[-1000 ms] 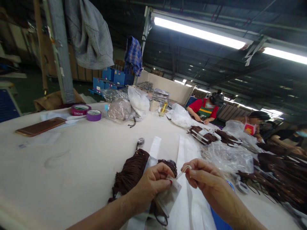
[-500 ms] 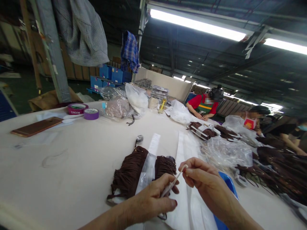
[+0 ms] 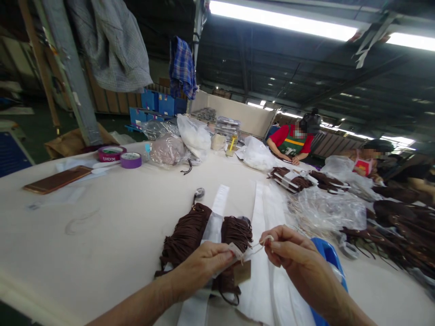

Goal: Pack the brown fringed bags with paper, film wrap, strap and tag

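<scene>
A dark brown fringed piece [image 3: 190, 233] lies on the white table [image 3: 112, 217], wrapped with a strip of clear plastic. My left hand [image 3: 204, 267] is closed, pinching a small paper tag [image 3: 242, 270] and its attachment over the near end of the fringe. My right hand [image 3: 288, 256] is closed too, pinching the end of a thin white string [image 3: 263, 242] that runs from the tag. The hands are a short way apart, the string stretched between them.
A phone [image 3: 56, 179] and two tape rolls [image 3: 119, 156] lie at the far left. Plastic bags [image 3: 183, 140] stand at the back. Clear bags and more brown fringed pieces [image 3: 326, 203] cover the right side, where several people sit working. White strips lie beside the fringe.
My left hand moved from cupping the tag to pinching it lower over the fringe; the brown tag now hangs below it. My right hand keeps the string, pulled slightly right.
</scene>
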### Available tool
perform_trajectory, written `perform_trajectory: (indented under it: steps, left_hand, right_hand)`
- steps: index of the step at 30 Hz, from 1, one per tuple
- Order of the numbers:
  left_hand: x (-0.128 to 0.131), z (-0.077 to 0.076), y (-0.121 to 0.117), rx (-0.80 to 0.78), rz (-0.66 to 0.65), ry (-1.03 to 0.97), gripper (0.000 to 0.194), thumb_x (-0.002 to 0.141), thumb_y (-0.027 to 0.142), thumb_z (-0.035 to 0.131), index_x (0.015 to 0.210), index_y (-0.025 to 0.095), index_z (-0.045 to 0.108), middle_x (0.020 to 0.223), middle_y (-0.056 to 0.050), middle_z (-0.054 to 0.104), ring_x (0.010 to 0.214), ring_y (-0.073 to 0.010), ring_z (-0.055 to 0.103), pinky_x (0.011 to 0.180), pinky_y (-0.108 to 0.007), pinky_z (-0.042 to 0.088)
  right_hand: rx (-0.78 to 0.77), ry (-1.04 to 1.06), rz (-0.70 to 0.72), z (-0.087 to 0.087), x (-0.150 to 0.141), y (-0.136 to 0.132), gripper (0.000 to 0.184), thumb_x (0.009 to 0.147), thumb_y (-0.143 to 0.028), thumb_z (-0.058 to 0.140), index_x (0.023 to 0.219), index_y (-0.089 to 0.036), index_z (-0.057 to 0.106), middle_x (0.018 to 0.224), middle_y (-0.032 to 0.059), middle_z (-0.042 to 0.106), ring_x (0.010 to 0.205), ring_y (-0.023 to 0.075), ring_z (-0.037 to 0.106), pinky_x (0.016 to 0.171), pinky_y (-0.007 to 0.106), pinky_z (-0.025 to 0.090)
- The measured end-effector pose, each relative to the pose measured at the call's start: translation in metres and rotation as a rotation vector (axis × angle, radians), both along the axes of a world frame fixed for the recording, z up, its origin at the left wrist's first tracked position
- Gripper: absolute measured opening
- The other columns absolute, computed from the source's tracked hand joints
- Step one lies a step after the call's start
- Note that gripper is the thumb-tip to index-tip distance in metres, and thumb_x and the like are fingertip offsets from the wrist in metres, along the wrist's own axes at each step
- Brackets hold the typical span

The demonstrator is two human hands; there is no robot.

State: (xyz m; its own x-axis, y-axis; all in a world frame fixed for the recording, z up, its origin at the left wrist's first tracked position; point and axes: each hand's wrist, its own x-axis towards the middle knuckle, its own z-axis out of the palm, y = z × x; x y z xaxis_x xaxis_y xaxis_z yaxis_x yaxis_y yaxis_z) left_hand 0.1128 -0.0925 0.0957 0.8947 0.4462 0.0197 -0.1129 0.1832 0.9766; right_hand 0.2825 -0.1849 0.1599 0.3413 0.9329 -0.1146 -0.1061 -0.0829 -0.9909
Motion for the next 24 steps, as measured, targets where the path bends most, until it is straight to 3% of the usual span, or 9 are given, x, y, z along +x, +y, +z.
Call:
perform_trajectory:
  steps: [6, 11, 15, 20, 24]
  left_hand:
    - [-0.002, 0.002, 0.007, -0.119, 0.242, 0.125, 0.042, 0.067, 0.051, 0.065, 0.062, 0.009, 0.062, 0.053, 0.001, 0.045, 0.050, -0.0081, 0.035, 0.048, -0.020, 0.025]
    - [-0.003, 0.005, 0.013, -0.397, 0.180, 0.034, 0.036, 0.058, 0.038, 0.075, 0.077, 0.009, 0.066, 0.072, -0.005, 0.061, 0.058, -0.0104, 0.050, 0.055, -0.019, 0.035]
    - [-0.005, 0.003, 0.010, -0.533, 0.154, 0.089, 0.033, 0.056, 0.026, 0.075, 0.082, 0.007, 0.069, 0.064, -0.003, 0.059, 0.053, -0.0075, 0.047, 0.052, -0.016, 0.034]
    - [-0.009, -0.003, 0.005, -0.470, 0.057, 0.120, 0.026, 0.059, 0.027, 0.074, 0.073, 0.006, 0.067, 0.071, -0.006, 0.061, 0.055, -0.0094, 0.050, 0.050, -0.018, 0.033]
    - [-0.007, -0.004, 0.007, -0.427, 0.222, 0.211, 0.035, 0.048, 0.032, 0.079, 0.052, 0.009, 0.052, 0.051, -0.001, 0.052, 0.044, -0.0070, 0.043, 0.042, -0.018, 0.027]
  right_hand:
    - [-0.018, 0.033, -0.051, -0.004, 0.004, -0.002, 0.008, 0.056, -0.023, 0.066, 0.060, -0.016, 0.062, 0.067, 0.0011, 0.061, 0.052, 0.0090, 0.039, 0.052, 0.025, 0.028]
    - [-0.019, 0.055, -0.074, -0.008, 0.006, -0.002, 0.011, 0.054, -0.024, 0.068, 0.058, -0.016, 0.062, 0.067, 0.0024, 0.061, 0.052, 0.0093, 0.039, 0.051, 0.026, 0.028]
    - [-0.002, 0.050, -0.074, -0.010, 0.008, -0.003, 0.010, 0.055, -0.023, 0.067, 0.059, -0.016, 0.061, 0.068, 0.0020, 0.062, 0.052, 0.0091, 0.039, 0.052, 0.025, 0.029]
    - [0.012, 0.031, -0.057, -0.011, 0.012, -0.006, 0.007, 0.058, -0.021, 0.066, 0.060, -0.016, 0.061, 0.070, 0.0018, 0.062, 0.054, 0.0089, 0.040, 0.052, 0.025, 0.029]
    - [-0.002, 0.027, -0.074, -0.013, 0.013, -0.008, 0.007, 0.057, -0.021, 0.066, 0.060, -0.017, 0.061, 0.071, 0.0023, 0.062, 0.054, 0.0096, 0.039, 0.052, 0.026, 0.029]
